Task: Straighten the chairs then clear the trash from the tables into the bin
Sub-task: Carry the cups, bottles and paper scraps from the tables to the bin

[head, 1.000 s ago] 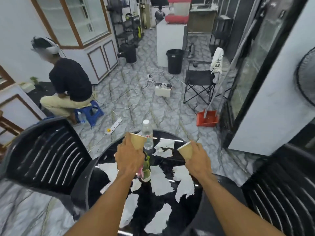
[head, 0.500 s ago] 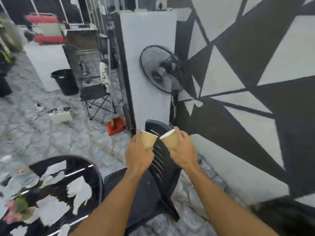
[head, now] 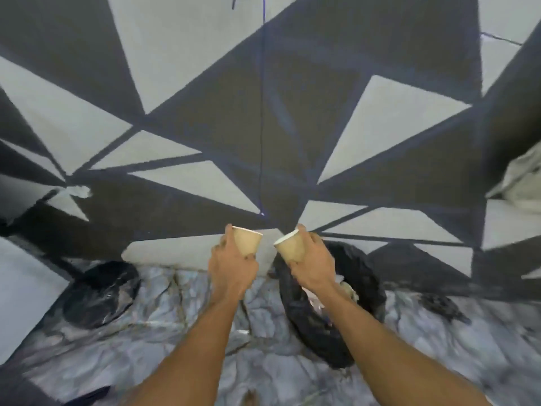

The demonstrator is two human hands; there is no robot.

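Note:
My left hand [head: 231, 266] grips a tan paper cup [head: 248, 241], held roughly upright at mid-frame. My right hand [head: 313, 265] grips a second tan paper cup [head: 288, 247], tilted with its white rim pointing left. Both cups are held side by side, a small gap between them. Below and just behind my right hand sits a bin lined with a black bag [head: 363, 276]; some pale trash shows inside it. My right forearm covers much of the bin's opening. The tables and chairs are out of view.
A wall painted with black and grey triangles [head: 263, 127] fills the upper frame, close ahead. A round black lid or base [head: 102, 291] lies on the marble floor [head: 175, 332] at left. A white panel edge [head: 20, 288] stands at far left.
The view has swung right, away from the table and the chair, to the patterned wall and the black-bagged bin. Both hands still hold their cups, now over the bin's near side.

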